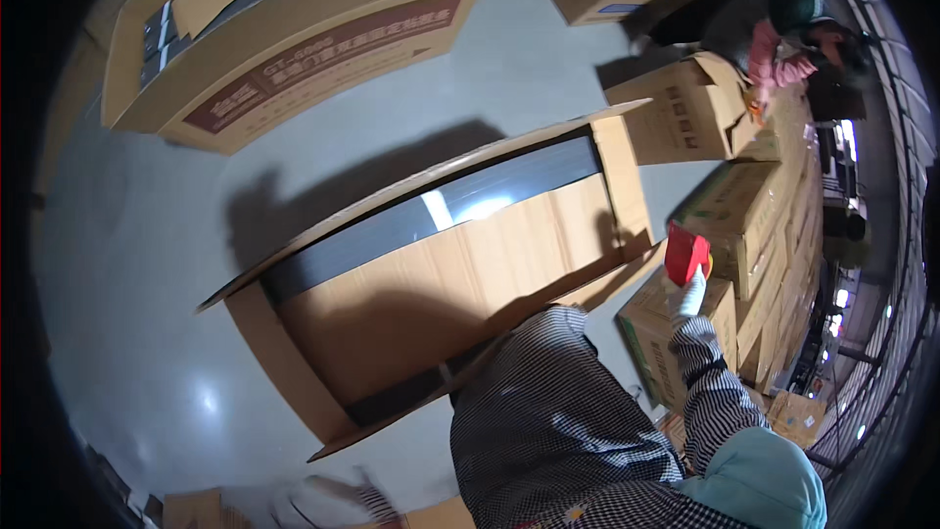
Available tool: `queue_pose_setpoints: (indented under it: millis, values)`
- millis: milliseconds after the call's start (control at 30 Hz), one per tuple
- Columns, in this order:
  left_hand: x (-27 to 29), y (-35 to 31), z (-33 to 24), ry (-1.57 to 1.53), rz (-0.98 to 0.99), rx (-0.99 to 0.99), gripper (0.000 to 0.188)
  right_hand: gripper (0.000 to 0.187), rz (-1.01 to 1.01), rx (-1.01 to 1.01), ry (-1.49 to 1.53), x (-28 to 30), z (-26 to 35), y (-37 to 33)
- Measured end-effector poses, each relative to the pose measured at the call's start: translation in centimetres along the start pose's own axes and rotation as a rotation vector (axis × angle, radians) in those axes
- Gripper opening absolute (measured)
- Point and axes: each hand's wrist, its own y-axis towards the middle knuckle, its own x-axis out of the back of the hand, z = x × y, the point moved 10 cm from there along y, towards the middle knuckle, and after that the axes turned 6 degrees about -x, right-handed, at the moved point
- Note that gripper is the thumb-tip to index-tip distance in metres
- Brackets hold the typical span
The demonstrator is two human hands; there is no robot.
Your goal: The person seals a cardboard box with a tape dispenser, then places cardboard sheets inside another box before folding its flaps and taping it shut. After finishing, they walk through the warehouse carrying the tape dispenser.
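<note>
Apparently closing carton; clamping red tool in right hand; cannot tell state of blurred left hand, near left; likely calls for folding flaps next.

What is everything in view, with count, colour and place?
Long open cartons: two, brown, centre and upper left
Panel: one, wood-toned, in centre carton
Dark strips: two, grey, beside the panel
Other cartons: several, brown, mostly right
Floor: one, grey, beneath
Co-worker: one, dark clothes, pink sleeve, upper right
Red tool: one, red, right
Checked clothing: one set, black-and-white, lower centre
Right hand: one, whitish, gripping red tool
Left hand: one, blurred, lower edge
</note>
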Motion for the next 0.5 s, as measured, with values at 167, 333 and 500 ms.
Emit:
queue_pose_setpoints:
  millis: [167, 333, 500]
  values:
    - [-18.4, 6.0, -4.5, 0.358, 0.394, 0.584, 0.148, 0.068, -0.103, 0.320, -1.514, -8.9, -8.7, 3.6]
    - [-16.8, 9.2, -8.5, 0.363, 0.324, 0.157, 0.139, 0.088, 0.111, -0.010, -1.106, -5.6, -9.1, 6.8]
    - [0.6, 26.3, -27.1, 0.172, -0.401, -0.575, 0.067, 0.065, 0.227, 1.035, -0.960, -27.5, 17.4, 9.9]
